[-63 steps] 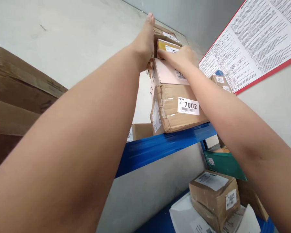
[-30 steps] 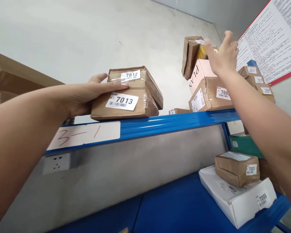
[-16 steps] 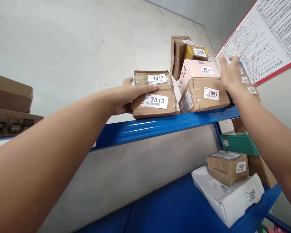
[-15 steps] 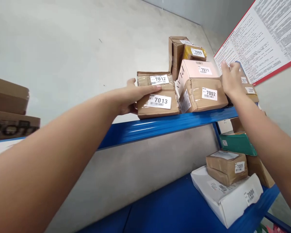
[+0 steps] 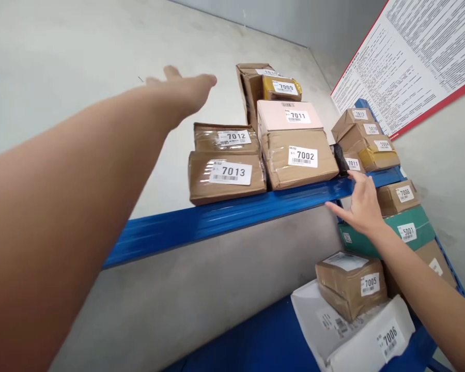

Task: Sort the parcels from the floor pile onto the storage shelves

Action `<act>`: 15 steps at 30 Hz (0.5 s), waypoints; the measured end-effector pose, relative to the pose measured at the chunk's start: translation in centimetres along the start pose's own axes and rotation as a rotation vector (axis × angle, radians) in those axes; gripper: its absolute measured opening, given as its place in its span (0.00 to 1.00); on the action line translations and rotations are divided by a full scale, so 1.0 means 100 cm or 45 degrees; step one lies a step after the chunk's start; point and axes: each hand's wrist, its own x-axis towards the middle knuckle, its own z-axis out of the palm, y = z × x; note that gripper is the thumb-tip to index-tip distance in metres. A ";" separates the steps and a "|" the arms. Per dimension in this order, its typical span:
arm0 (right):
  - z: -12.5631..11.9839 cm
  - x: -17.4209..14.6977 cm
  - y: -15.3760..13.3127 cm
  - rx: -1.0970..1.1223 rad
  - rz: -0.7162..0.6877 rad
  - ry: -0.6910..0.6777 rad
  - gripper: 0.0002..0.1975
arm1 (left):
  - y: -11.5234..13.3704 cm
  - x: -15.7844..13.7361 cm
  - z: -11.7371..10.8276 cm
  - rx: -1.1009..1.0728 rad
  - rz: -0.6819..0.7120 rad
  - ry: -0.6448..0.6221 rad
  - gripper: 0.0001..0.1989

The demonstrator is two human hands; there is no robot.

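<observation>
My left hand (image 5: 182, 95) is raised left of and above the stacked cartons, fingers apart and holding nothing. Just below it lie a cardboard box labelled 7013 (image 5: 201, 178) and, behind that, one labelled 7012 (image 5: 205, 138). My right hand (image 5: 358, 204), also open and holding nothing, hovers before the blue shelf beam (image 5: 232, 209). Nearest to it are a small box labelled 1011 (image 5: 352, 155) and a black package (image 5: 338, 157). Between my hands stand box 7002 (image 5: 279, 168) and, further back, the pink box 7011 (image 5: 271, 114).
Behind are box 7009 (image 5: 271, 95) and a tall carton (image 5: 248, 98). Several boxes, including 5004 (image 5: 372, 160), stand at right. On the lower shelf (image 5: 248, 341) box 7005 (image 5: 333, 284) lies on the white box 7006 (image 5: 349, 356). A green box (image 5: 395, 225) and a printed board (image 5: 411, 62) are at right.
My left hand has let go of boxes 7012 and 7013 and lifted away. My right hand has dropped from beside box 7002 to the beam's front. The view has shifted.
</observation>
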 end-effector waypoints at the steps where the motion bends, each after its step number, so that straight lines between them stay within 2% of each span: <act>1: 0.003 0.001 0.007 0.013 -0.037 -0.022 0.43 | 0.013 0.006 0.001 0.047 0.066 0.050 0.50; 4: 0.008 0.010 0.022 0.102 -0.104 -0.062 0.48 | 0.046 0.024 0.010 0.100 0.350 0.049 0.59; 6: 0.009 0.019 0.027 0.132 -0.100 -0.101 0.51 | 0.062 0.039 0.018 0.130 0.453 0.016 0.65; 8: 0.009 0.026 0.026 0.132 -0.068 -0.141 0.53 | 0.074 0.056 0.023 0.136 0.472 -0.034 0.66; 11: 0.009 0.031 0.020 0.157 -0.018 -0.152 0.53 | 0.085 0.083 0.026 0.123 0.490 -0.156 0.59; 15: 0.011 0.033 0.014 0.200 0.018 -0.162 0.53 | 0.098 0.110 0.027 0.177 0.481 -0.113 0.58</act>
